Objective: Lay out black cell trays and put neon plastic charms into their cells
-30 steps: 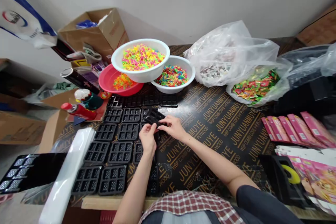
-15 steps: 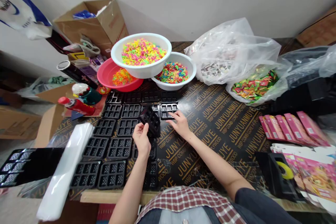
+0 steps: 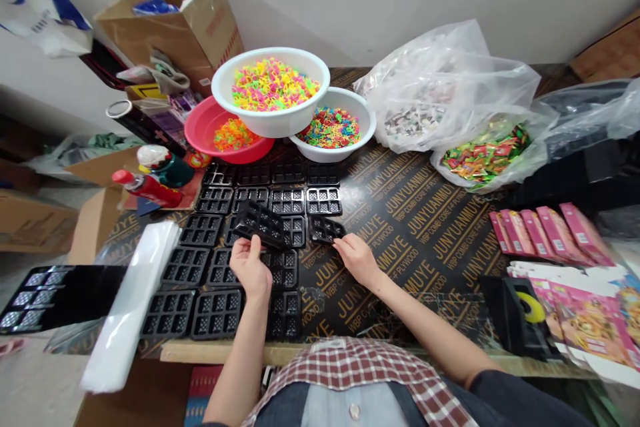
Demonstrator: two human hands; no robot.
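Note:
Between the fingers and thumb of my left hand (image 3: 251,268) is a small stack of black plastic trays (image 3: 261,221), tilted above the trays laid out below. My right hand (image 3: 358,259) pinches the right edge of a single black tray (image 3: 325,229), which is low over the table or touching it; I cannot tell which. Just beyond that one lies another six-compartment tray (image 3: 323,201). Rows of similar trays (image 3: 185,267) cover the left part of the table, some hidden beneath my left hand and forearm.
At the back stand two white basins (image 3: 270,127) (image 3: 330,152) and a red basin (image 3: 193,132) of colourful small pieces. Clear bags (image 3: 450,80) hold small packets. Pink boxes (image 3: 543,233) and a tape dispenser (image 3: 515,320) sit right. Plastic sleeves (image 3: 133,307) overhang the left front edge.
My left hand has moved left with the tray stack. My right hand, earlier at the far tray with fingers apart, now grips a separate tray nearer me. The camera view has shifted slightly.

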